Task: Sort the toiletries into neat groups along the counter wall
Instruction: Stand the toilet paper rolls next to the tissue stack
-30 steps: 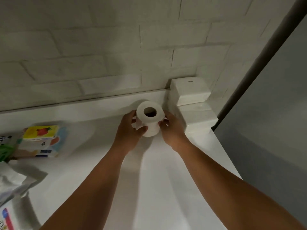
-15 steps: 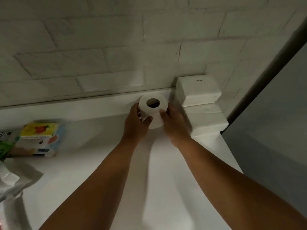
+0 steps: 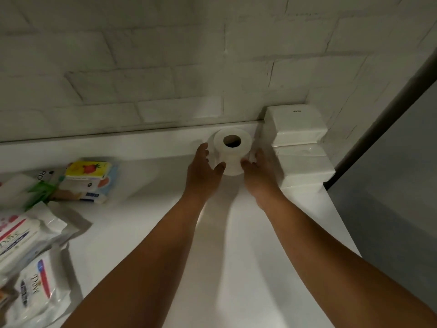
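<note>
Step in hand, as judged: seating the white cylindrical paper toilet roll (image 3: 233, 162). It stands upright on the smooth white table (image 3: 236, 245), against the back ledge and just beside the stacked white film-wrapped tissue packs (image 3: 296, 129). The left hand (image 3: 202, 172) and right hand (image 3: 261, 178) clasp its soft matte sides, thumbs in front. The next move probably calls for a level release without tipping, then collecting the glossy plastic wipe pouches (image 3: 30, 233).

Toilet roll (image 3: 233, 151): you have moved it toward 12 o'clock, off the open desk (image 3: 142, 233) and up against the wall ledge (image 3: 118, 144), nearer the tissue packs (image 3: 295, 125) at its 3 o'clock. Left hand (image 3: 203, 172), right hand (image 3: 260, 177): both advanced with it, gripping its sides.
</note>
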The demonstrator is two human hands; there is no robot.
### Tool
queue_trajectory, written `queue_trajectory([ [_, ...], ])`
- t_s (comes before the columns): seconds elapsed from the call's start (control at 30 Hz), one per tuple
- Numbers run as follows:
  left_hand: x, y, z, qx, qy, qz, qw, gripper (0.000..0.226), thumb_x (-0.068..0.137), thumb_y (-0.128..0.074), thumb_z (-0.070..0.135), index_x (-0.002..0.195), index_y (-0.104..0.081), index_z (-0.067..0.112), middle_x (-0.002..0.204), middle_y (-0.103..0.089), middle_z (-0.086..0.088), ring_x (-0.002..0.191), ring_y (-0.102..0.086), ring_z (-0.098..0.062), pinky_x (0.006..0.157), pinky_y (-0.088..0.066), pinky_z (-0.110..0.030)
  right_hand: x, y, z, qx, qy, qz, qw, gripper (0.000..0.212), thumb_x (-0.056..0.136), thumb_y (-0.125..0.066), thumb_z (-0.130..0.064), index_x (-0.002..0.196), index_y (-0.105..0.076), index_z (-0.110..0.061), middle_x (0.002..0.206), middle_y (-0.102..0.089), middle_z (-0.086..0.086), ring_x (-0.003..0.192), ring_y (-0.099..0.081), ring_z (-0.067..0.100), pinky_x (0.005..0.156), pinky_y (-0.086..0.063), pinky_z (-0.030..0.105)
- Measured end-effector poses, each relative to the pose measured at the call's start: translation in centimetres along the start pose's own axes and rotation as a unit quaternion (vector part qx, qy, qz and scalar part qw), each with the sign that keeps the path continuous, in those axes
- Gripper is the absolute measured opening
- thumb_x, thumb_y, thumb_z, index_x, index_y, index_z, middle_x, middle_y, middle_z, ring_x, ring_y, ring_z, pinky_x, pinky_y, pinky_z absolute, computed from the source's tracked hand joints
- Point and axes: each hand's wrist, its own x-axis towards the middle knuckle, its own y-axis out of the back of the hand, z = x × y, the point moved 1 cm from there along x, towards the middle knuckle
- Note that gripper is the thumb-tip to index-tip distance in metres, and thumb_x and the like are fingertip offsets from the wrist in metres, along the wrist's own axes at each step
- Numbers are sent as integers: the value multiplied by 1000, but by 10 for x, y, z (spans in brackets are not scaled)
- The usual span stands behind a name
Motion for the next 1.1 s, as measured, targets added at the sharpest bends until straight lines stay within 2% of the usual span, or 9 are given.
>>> queue_trajectory([
  [0.1, -23, 17, 5, 0, -8, 1, 1000, 65, 93, -65, 24, 150, -34, 24, 147, -49, 4, 128, -52, -15, 107, -43, -31, -25, 0, -2, 78, -11, -10, 997, 52, 94, -55, -24, 144, -40, -21, 131, -51, -6, 120, -50, 16, 97, -41, 30],
  [0.17, -43, 34, 4, -5, -26, 6, 1000, 58, 95, -63, 22, 147, -39, 22, 146, -50, 6, 126, -53, -13, 107, -44, -31, -47, -4, -5, 86, 9, -19, 996, 44, 94, -57, -17, 137, -48, -17, 127, -55, -2, 115, -54, 17, 91, -41, 26],
  [0.27, -77, 69, -3, 3, -54, 20, 998, 50, 96, -60, 18, 144, -46, 19, 142, -53, 7, 125, -54, -13, 106, -45, -30, -87, -20, -19, 74, 33, -50, 995, 37, 96, -57, -22, 132, -53, -26, 128, -57, -6, 117, -54, 11, 99, -44, 28],
  [0.37, -108, 106, -13, 15, -81, 35, 996, 46, 95, -61, 15, 140, -51, 20, 138, -55, 9, 124, -54, -12, 105, -47, -31, -123, -37, -34, 53, 91, -95, 990, 33, 97, -55, -19, 129, -56, -26, 131, -57, -9, 123, -52, 7, 104, -42, 28],
  [0.47, -139, 149, -24, 23, -95, 68, 993, 43, 94, -62, 15, 136, -54, 24, 128, -55, 20, 122, -54, -6, 106, -46, -33, -157, -60, -49, 54, 121, -132, 982, 32, 97, -57, -19, 128, -57, -25, 131, -58, -9, 124, -52, 6, 105, -43, 29],
  [0.57, -172, 203, -41, 39, -95, 95, 990, 43, 94, -62, 17, 135, -54, 25, 126, -54, 20, 123, -53, -4, 105, -47, -35, -196, -94, -64, 38, 147, -169, 974, 32, 97, -58, -24, 129, -57, -27, 129, -57, -14, 122, -52, 5, 104, -44, 28],
  [0.87, -272, 343, -113, 148, -28, 109, 983, 40, 93, -65, 19, 129, -55, 32, 129, -56, 14, 120, -55, -15, 102, -46, -36, -310, -200, -72, 16, 181, -301, 936, 33, 93, -63, -27, 125, -58, -33, 128, -59, -17, 120, -55, 6, 105, -46, 34],
  [0.97, -297, 373, -144, 212, -8, 91, 973, 41, 91, -69, 20, 128, -57, 30, 133, -58, 8, 120, -53, -18, 100, -45, -33, -341, -227, -67, -5, 211, -335, 918, 33, 91, -66, -25, 116, -58, -45, 124, -60, -17, 115, -56, 4, 101, -48, 32],
  [1.1, -323, 400, -179, 241, 12, 72, 968, 42, 90, -70, 29, 129, -56, 29, 136, -53, 10, 129, -43, -13, 101, -43, -30, -371, -254, -60, -62, 210, -345, 913, 34, 86, -72, -27, 119, -61, -29, 118, -59, -10, 105, -58, 7, 97, -50, 32],
])
